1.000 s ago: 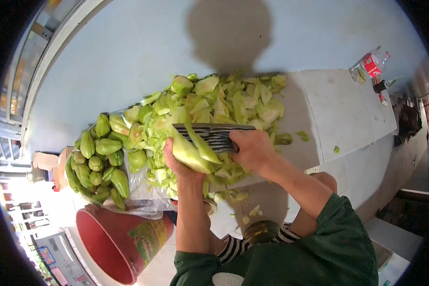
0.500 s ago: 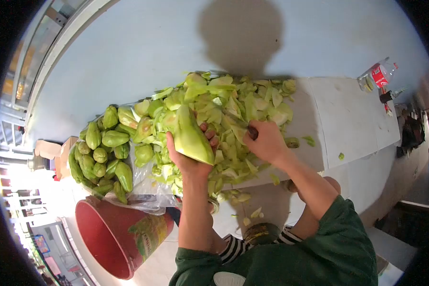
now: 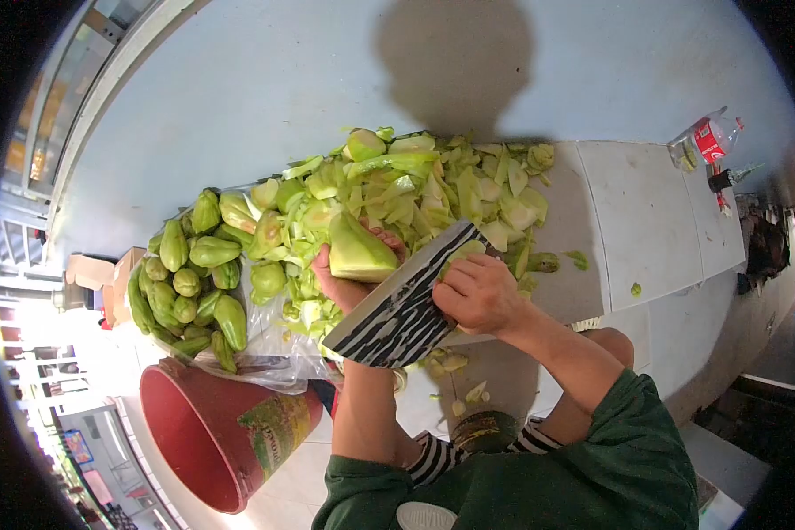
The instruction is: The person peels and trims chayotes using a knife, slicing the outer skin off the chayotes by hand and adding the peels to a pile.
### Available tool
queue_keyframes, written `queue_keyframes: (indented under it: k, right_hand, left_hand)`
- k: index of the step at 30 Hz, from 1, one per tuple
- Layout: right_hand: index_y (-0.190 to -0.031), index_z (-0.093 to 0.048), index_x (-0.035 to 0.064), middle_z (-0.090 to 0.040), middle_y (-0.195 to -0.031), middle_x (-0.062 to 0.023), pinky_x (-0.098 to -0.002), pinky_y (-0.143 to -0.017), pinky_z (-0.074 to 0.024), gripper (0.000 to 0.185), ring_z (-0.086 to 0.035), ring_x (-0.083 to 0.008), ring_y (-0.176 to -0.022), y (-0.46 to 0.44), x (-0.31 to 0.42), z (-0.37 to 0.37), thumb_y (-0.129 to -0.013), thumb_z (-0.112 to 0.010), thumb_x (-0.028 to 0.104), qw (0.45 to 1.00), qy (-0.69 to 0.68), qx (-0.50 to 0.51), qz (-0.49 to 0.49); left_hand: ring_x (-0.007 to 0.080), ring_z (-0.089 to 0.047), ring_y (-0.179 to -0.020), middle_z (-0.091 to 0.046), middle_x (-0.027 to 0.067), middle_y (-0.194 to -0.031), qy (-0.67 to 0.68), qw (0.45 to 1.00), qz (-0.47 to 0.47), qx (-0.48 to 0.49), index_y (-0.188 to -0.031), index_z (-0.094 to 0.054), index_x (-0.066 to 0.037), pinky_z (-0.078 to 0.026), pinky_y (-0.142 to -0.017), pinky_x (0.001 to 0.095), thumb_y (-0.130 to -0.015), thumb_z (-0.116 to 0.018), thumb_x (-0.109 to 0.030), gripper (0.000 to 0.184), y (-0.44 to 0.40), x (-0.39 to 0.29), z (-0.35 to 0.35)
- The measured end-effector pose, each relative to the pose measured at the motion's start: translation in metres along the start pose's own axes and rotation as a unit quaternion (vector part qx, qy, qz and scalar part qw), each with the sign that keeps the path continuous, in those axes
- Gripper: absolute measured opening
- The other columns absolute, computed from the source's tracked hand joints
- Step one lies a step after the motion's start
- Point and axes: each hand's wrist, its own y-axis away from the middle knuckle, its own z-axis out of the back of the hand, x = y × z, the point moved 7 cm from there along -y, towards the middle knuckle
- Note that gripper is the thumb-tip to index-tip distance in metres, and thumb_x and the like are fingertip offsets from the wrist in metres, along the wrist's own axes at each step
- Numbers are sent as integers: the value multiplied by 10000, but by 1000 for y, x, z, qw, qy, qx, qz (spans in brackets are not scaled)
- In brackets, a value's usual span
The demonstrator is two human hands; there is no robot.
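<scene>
My left hand is wrapped around a peeled green papaya, its cut lower end pale and facing me. In my right hand is a broad-bladed cleaver. Black and white wavy stripes show across its blade, which slants down to the left over my left wrist, just below the papaya. My fingers hide the handle. Pale green light shows on the blade near my knuckles. Behind both hands spreads a heap of cut green pieces and peelings.
Whole green fruits are piled at the left on clear plastic. A red bucket lies tipped below them. A bottle with a red label and a dark bottle stand at the right. The wall bounds the back.
The cleaver has swung from edge-on behind the papaya to in front, its flat face now toward me. The papaya has tipped, so its cut end shows.
</scene>
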Motion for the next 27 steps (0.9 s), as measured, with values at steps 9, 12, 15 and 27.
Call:
queue_keyframes:
  k: [9, 12, 15, 27]
  right_hand:
    - [-742, -518, 103, -517, -667, -31, -362, -582, -451, 155, -571, -218, -645, 9, -15, -6, -644, -614, 175, 995, 35, 41, -83]
    - [-730, -479, 103, -524, -659, -47, -379, -565, -454, 194, -575, -261, -626, 8, -31, -6, -624, -626, 172, 989, 47, 35, -135]
    - [-756, -484, 109, -519, -648, -47, -372, -546, -451, 200, -576, -264, -613, 5, -22, -5, -631, -629, 170, 994, 11, 44, -99]
    - [-777, -485, 95, -557, -662, -68, -417, -545, -471, 284, -596, -304, -634, 2, -23, -3, -623, -695, 210, 991, -52, 63, -104]
  left_hand:
    - [251, -548, -740, -582, 115, -835, 47, 997, 43, 39, -1051, -557, -18, -473, -708, 385, -770, -555, -502, 559, -1, 2, -2]
    - [247, -545, -752, -584, 121, -844, -75, 996, -48, 33, -1072, -557, -7, -471, -729, 382, -756, -562, -460, 553, 1, -18, -8]
    - [266, -535, -756, -573, 138, -860, 48, 995, 33, 85, -1150, -536, 16, -472, -736, 385, -755, -509, -476, 632, -2, -11, -6]
    - [276, -566, -847, -553, 143, -1217, -6, 989, 29, 144, -1323, -460, -11, -498, -729, 401, -771, -522, -406, 682, -4, -18, -9]
